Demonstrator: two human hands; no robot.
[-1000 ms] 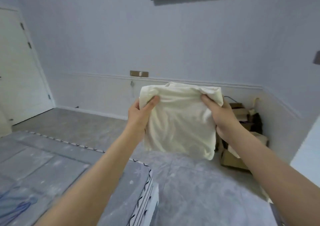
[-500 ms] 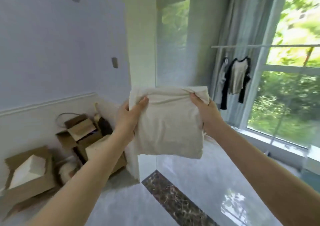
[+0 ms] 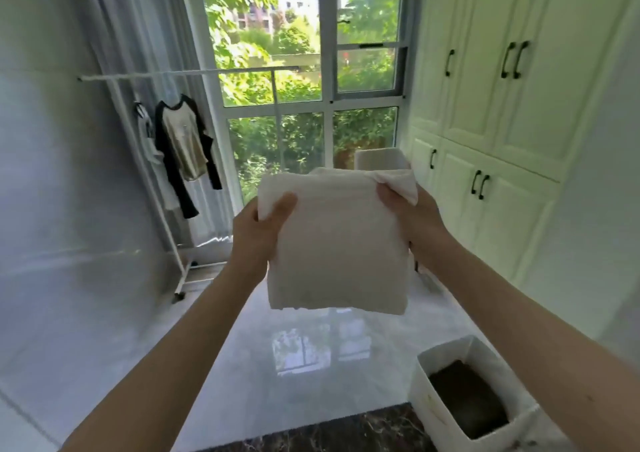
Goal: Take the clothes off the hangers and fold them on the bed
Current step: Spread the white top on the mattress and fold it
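I hold a folded cream-white garment (image 3: 337,243) up in front of me with both hands. My left hand (image 3: 259,233) grips its top left corner, thumb on the front. My right hand (image 3: 412,223) grips the top right corner. At the left, a white clothes rack (image 3: 173,74) carries a beige shirt with black sleeves (image 3: 185,146) on a hanger, and a white garment (image 3: 147,140) hangs behind it. The bed is out of view.
A white bin (image 3: 446,354) holding a brown folded item (image 3: 467,399) stands on the floor at the lower right. Another white bin (image 3: 379,159) sits by the window (image 3: 304,70). White cupboards (image 3: 502,105) line the right wall. The tiled floor (image 3: 277,354) is glossy.
The view has swung right, from the bed and cardboard boxes to the window, rack and cupboards. Both hands keep the same grip on the folded garment.
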